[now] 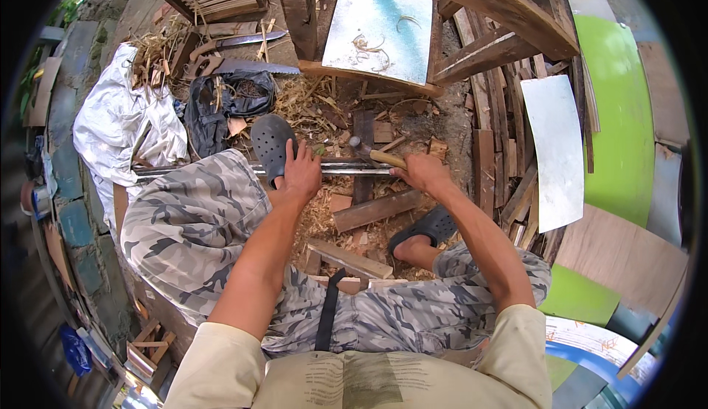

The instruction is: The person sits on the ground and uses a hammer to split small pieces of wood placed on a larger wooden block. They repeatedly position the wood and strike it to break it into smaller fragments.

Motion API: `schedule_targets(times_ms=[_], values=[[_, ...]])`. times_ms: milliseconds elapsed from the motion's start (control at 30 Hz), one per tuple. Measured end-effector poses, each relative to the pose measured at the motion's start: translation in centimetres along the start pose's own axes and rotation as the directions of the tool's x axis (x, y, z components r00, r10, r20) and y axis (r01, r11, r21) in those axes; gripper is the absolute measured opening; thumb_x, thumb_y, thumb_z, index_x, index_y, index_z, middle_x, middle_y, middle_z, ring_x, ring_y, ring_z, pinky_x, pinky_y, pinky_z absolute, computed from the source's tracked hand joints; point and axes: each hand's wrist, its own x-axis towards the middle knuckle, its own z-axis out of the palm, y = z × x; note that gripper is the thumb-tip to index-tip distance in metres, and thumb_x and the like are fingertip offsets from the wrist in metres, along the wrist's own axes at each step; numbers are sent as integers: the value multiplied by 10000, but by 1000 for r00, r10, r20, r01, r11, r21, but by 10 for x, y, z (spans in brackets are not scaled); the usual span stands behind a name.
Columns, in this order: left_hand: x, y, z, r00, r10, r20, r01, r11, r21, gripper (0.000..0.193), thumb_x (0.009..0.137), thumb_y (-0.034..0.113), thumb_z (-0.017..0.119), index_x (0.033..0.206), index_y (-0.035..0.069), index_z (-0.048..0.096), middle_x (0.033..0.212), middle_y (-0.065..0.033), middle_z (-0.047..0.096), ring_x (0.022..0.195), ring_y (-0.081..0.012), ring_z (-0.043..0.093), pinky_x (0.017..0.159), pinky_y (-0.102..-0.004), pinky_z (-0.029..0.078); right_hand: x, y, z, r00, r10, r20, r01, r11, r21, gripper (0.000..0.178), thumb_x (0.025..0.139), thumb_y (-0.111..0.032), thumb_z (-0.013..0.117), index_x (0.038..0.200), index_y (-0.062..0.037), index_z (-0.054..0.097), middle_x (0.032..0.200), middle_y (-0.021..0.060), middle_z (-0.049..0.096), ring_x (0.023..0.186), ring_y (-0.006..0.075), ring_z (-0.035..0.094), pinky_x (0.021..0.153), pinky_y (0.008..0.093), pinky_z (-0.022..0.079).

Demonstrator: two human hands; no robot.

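Note:
My right hand (424,173) is closed around the wooden handle of a hammer (387,159), whose dark metal head points left over the wood scraps. A long, thin metal bar (354,168) lies crosswise in front of me, over a dark wooden block (363,130). My left hand (301,171) grips this bar from above, its fingers bent over the far side, right beside my shoe (272,143). The undersides of those fingers are hidden.
Wood offcuts (377,210) and shavings cover the ground between my feet. Two handsaws (247,65) lie at the far left, near a black plastic bag (221,106) and a white sack (129,125). Ahead stands a wooden frame (487,3) with a pale sheet. Stacked planks (483,173) line the right.

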Motion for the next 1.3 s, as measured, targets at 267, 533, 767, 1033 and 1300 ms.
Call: schedule_targets(times_ms=[267, 533, 767, 1033, 1300], values=[[-15, -14, -12, 972, 67, 225, -103, 983, 153, 570, 907, 401, 547, 1426, 180, 464, 1568, -88, 272, 1488, -293, 97, 1178, -571, -10, 32, -31, 26, 991, -88, -98, 86, 996, -22, 547, 885, -574, 575, 999, -44, 654, 758, 162, 682, 764, 368, 678, 671, 477, 541], [0, 8, 40, 882, 123, 455, -251, 939, 233, 600, 960, 390, 438, 1518, 212, 309, 1593, -62, 242, 1478, -245, 189, 1166, -581, -70, 41, -6, 20, 963, -235, -130, 201, 952, -233, 485, 882, -542, 597, 1034, -83, 645, 730, 151, 676, 700, 328, 686, 604, 435, 549], [0, 5, 36, 848, 129, 514, -297, 919, 259, 757, 902, 543, 508, 1537, 218, 254, 1600, -62, 224, 1488, -250, 148, 1166, -578, -54, 32, 11, 13, 977, -205, -60, 180, 942, -284, 429, 883, -483, 622, 1111, -120, 639, 870, 117, 713, 814, 304, 703, 680, 423, 563], [3, 6, 32, 839, 175, 515, -331, 915, 229, 744, 888, 530, 538, 1519, 216, 301, 1576, -81, 279, 1476, -265, 181, 1172, -567, -14, 50, -31, 3, 997, -60, 56, 74, 956, -284, 291, 859, -339, 667, 1016, -98, 716, 955, 93, 723, 859, 281, 711, 668, 397, 572], [8, -4, -4, 974, 104, 203, -133, 982, 131, 408, 895, 281, 524, 1238, 79, 614, 1409, -118, 501, 1425, -277, 290, 1181, -564, 44, 65, -67, -10, 988, 11, 155, 63, 885, -462, 206, 859, -202, 655, 988, -62, 736, 998, 27, 719, 792, 207, 706, 563, 382, 560]])
